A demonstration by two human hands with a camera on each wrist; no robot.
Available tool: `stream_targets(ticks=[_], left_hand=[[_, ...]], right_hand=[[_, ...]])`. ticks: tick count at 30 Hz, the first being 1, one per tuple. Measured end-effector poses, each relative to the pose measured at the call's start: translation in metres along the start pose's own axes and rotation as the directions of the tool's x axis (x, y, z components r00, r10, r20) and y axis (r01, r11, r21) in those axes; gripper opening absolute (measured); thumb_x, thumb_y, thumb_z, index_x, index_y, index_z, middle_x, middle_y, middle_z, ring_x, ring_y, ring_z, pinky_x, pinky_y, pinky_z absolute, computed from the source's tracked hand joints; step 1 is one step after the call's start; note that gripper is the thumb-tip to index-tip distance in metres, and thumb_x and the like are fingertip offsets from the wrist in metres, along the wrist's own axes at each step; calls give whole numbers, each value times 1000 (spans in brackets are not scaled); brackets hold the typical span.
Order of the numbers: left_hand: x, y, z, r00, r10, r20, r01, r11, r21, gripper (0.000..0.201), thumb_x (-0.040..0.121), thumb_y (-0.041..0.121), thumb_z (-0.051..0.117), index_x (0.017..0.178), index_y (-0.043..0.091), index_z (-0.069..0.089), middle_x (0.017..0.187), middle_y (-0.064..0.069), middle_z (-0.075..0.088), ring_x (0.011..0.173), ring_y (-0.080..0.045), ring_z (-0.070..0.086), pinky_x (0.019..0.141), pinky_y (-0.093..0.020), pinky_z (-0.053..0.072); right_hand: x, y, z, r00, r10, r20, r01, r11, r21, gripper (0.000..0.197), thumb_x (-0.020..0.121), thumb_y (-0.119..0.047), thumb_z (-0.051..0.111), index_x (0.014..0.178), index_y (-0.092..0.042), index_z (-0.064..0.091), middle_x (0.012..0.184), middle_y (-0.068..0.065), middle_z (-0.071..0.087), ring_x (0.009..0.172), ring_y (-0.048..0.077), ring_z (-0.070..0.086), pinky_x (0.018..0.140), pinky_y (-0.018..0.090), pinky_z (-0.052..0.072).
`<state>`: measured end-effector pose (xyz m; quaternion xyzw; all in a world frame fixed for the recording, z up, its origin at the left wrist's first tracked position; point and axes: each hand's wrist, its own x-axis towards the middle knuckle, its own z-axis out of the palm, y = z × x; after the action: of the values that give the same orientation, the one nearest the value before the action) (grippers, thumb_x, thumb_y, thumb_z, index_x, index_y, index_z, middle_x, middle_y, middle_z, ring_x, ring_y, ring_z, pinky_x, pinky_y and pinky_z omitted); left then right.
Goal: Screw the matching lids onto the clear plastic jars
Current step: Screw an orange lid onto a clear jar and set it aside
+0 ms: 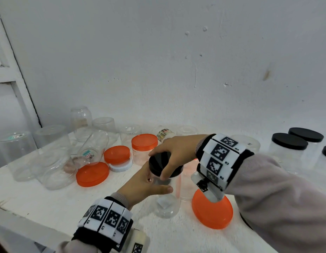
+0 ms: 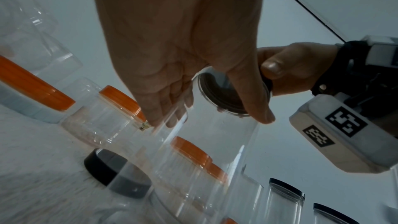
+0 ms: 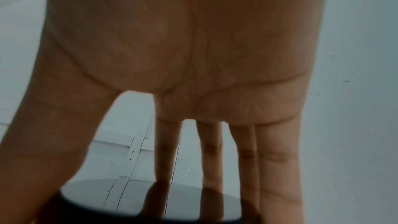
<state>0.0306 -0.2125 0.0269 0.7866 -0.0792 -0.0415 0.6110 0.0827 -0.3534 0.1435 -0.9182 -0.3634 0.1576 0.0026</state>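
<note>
1. White wall [image 1: 158, 61] is backing a white desk [image 1: 40, 201] crowded with jars.
2. One clear jar [image 1: 166, 201] is standing upright near the desk's front edge, a black lid [image 1: 159, 160] sitting on its mouth.
3. Right hand [image 1: 176, 148] is reaching from above, its grip closing around the black lid's rim.
4. Left hand [image 1: 142, 185] is wrapping its grip around the jar's upper body.
5. An orange lid [image 1: 212, 211] is lying just right of the jar; another orange lid [image 1: 92, 174] is lying to its left.
6. Black-lidded jars [image 1: 288, 148] are standing toward the desk's right edge.
</note>
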Motion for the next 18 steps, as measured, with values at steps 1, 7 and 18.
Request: stream_targets(ticks=[1,7,18], left_hand=[[0,0,0,1000,4,1,-4,1000,-1,86,68,12,83,136,34,35,128,15,56,110,7,55,79,-9,46],[2,-5,-1,999,33,-1,-33,999,-8,77,68,9,83,125,41,42,117,22,62,104,11,58,74,-6,48],[3,-3,-1,997,36,70,-41,997,73,73,67,29,83,122,50,40,115,37,57,106,18,52,74,-3,45]], right_hand=[[0,0,1,1000,0,-20,0,1000,5,76,74,-57,72,140,-42,39,115,-14,38,111,11,41,93,33,42],[-3,-3,12,991,-10,-134,14,1000,28,57,76,-62,65,122,-30,57,101,-9,54,97,13,54,80,30,48],[-18,3,44,927,49,-372,-35,998,46,55,81,-66,55,122,-29,54,99,0,48,91,19,46,68,30,36]])
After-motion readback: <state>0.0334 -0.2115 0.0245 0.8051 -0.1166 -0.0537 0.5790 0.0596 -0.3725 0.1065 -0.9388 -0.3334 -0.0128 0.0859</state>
